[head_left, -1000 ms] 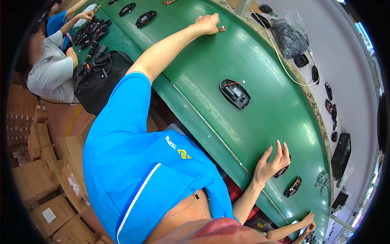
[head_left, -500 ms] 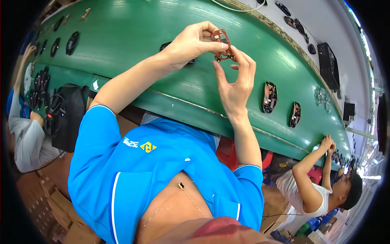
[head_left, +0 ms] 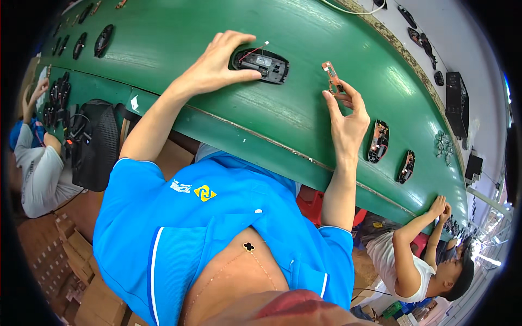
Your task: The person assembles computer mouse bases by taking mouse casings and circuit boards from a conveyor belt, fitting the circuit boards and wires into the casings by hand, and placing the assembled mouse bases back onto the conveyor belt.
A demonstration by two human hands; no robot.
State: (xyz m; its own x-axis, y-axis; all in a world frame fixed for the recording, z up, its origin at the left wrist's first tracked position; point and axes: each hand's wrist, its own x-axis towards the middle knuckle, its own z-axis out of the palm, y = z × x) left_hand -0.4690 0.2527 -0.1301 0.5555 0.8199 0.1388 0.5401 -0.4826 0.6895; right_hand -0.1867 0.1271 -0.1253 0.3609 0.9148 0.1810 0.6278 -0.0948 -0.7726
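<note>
My right hand pinches the lower end of a narrow orange-brown circuit board between thumb and fingers, holding it upright above the green bench. To its left lies an open black oval plastic shell, like a computer mouse housing, its inside facing up. A thin red wire with a small white connector rises from the shell. My left hand is at the shell's left end, thumb stretched over the near side and fingers spread beyond the far side; whether the fingertips touch it is unclear.
Two open shells with boards inside lie to the right, near small clear parts. Several black shells sit at the far left. A black mesh chair back stands left. People work at both sides, one in a black cap.
My left hand has let go of the circuit board and moved left and down to the black shell. My right hand now holds the board alone, farther right. The view has shifted slightly.
</note>
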